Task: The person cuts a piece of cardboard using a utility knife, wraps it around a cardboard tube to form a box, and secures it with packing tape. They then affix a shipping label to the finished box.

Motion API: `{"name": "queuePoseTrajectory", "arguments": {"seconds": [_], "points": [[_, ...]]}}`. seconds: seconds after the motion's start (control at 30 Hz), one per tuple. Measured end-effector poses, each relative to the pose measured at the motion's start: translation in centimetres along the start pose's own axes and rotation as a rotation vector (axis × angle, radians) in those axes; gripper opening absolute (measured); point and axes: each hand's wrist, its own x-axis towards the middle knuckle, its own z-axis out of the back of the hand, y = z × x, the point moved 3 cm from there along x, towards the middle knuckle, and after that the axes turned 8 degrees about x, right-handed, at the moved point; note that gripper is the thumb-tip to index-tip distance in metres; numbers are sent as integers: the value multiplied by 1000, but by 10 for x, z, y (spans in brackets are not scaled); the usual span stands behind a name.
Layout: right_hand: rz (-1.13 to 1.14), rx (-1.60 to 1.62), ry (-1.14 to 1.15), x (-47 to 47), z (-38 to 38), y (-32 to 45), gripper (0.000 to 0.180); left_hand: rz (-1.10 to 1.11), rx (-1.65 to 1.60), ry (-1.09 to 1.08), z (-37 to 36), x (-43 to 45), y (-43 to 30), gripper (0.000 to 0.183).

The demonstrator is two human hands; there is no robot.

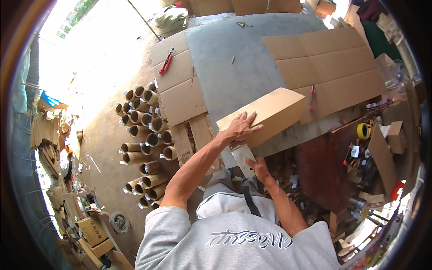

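Note:
A long closed cardboard box [266,116] lies at the near edge of the grey-topped table [236,74]. Flat on the box's near left end rests my left hand [240,127], fingers spread. My right hand [259,168] grips a pale, flat-sided tool [243,159], possibly a tape dispenser, whose upper end is against the box below my left hand. A red utility knife [166,61] lies on a cardboard sheet [179,84] at the left. Right of the box, a red and black utility knife [312,98] rests on a larger cardboard sheet [330,67].
Many cardboard tubes [136,130] stand on the floor left of the table. A dark red panel [320,168] is at the right, near a roll of yellow tape [362,131]. A small wheel [119,222] lies on the floor at lower left.

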Motion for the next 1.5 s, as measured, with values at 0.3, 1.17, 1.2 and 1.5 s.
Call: {"name": "queuePoseTrajectory", "arguments": {"seconds": [0.3,1.17,1.2,1.5], "points": [[13,-82,-20,13,-5,13,44,-10,27,-128,35,-21,11,72],[-135,1,-67,-68,26,-20,40,144,-336,101,112,24,64,56],[-93,-2,-59,-59,25,-21,40,144,-342,101,115,28,69,57],[-31,30,8,50,-25,39,40,322,-152,29,143,99,167,66]]}}
